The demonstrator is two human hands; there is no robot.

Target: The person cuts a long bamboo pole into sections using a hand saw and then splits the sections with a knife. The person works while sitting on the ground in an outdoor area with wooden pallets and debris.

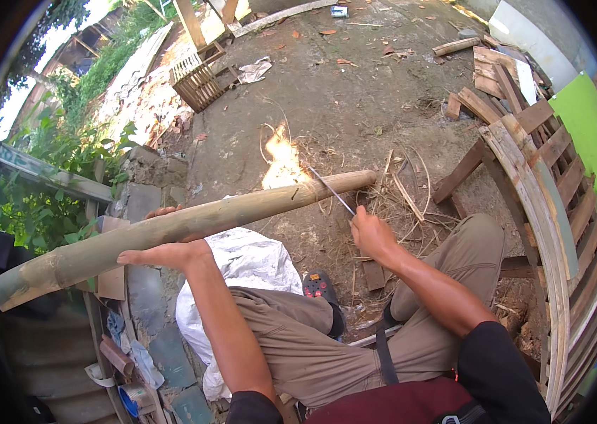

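Head view, looking down over your knees. Your left hand [164,249] lies along the underside of a long bamboo pole [185,226], fingers curled up behind it, so its grip is clasped on the pole, though the pole hides the fingertips. The pole runs slanted from lower left, where its cut end nears the picture's rim, to upper right, where its far end stops over bare dirt ground [355,106]. Your right hand [373,237] is clenched on the handle of a thin blade [332,192]; the handle is buried in the fist, and the tip meets the pole near its right end. Whether the blade is a knife or a saw cannot be made out. A white sack [249,261] lies under the pole, partly covered by your forearm. Curved wooden slats [546,205] stand at right, cut off by the rim.
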